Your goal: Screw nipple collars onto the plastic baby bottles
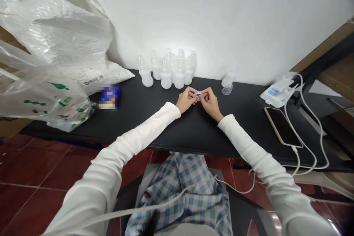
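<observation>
A small whitish ring-shaped piece [198, 95], like a baby bottle's collar, is pinched between my two hands above the black table. From the left, my left hand [186, 99] closes its thumb and fingertips on the ring's edge. On the opposite edge my right hand [210, 102] does the same. Just behind them stand several white baby bottles [166, 79] with clear domed caps, grouped near the wall. Off to the right, another white bottle [228, 78] stands with a loose clear cap [227, 89] in front of it. The ring's finer details are too small to tell.
Large translucent plastic bags [55, 33] and a bag with green print [61, 99] crowd the left. A blurred blue packet [110, 96] lies beside them. At the right are a white-and-blue package [278, 91], a phone [283, 127] and looping white cables [318, 125].
</observation>
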Demonstrator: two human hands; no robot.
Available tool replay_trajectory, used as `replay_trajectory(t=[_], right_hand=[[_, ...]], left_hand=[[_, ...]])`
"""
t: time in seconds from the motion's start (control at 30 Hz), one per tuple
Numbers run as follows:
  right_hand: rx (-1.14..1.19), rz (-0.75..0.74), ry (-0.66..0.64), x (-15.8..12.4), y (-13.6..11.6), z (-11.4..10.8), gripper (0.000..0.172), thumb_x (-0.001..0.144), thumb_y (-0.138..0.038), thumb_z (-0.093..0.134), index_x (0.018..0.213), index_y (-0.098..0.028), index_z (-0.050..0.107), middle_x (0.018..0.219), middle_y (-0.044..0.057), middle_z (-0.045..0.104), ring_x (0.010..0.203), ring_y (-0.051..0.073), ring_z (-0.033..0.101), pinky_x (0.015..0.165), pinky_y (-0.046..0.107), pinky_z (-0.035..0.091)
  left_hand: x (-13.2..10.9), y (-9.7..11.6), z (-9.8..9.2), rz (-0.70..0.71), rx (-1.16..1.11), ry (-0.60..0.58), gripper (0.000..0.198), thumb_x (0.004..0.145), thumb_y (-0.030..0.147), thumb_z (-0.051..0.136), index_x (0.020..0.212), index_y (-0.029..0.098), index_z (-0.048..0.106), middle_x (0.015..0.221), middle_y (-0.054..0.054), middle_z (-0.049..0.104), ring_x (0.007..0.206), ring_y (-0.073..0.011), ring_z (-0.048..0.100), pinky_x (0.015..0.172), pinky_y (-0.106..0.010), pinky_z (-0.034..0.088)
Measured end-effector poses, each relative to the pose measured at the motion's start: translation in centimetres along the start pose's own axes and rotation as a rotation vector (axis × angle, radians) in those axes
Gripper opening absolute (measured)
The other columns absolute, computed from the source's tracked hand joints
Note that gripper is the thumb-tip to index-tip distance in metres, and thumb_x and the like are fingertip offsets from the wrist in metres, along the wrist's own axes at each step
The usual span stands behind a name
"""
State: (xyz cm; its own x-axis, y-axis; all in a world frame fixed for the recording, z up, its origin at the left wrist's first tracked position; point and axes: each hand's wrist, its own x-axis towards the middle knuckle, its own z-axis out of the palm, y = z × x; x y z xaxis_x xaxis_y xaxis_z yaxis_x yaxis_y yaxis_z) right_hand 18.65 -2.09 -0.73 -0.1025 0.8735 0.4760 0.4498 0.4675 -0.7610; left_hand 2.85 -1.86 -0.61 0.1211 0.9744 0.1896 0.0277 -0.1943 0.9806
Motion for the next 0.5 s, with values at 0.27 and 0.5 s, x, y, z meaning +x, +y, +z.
replay_trajectory(t=[0.27, 0.5], right_hand=[[0.032, 0.002, -0.091, 0.07, 0.24, -0.44, 0.034, 0.085, -0.051, 0.067, 0.097, -0.024, 0.049, 0.077, -0.004, 0.058, 0.054, 0.009, 0.037, 0.053, 0.025, 0.033], [0.097, 0.046, -0.063, 0.02, 0.84, 0.29, 0.038, 0.082, -0.054, 0.069, 0.092, -0.025, 0.047, 0.070, -0.006, 0.051, 0.057, 0.010, 0.042, 0.056, 0.026, 0.035]], left_hand=[[0.27, -0.37, -0.38, -0.006, -0.081, -0.074, 0.020, 0.084, 0.017, 0.075, 0.095, 0.017, 0.057, 0.073, 0.003, 0.070, 0.067, -0.0110, 0.071, 0.072, -0.025, 0.059], [0.09, -0.38, -0.41, 0.028, 0.012, -0.066, 0.019, 0.084, 0.019, 0.074, 0.088, 0.019, 0.055, 0.064, 0.004, 0.068, 0.057, -0.0100, 0.067, 0.063, -0.022, 0.055]])
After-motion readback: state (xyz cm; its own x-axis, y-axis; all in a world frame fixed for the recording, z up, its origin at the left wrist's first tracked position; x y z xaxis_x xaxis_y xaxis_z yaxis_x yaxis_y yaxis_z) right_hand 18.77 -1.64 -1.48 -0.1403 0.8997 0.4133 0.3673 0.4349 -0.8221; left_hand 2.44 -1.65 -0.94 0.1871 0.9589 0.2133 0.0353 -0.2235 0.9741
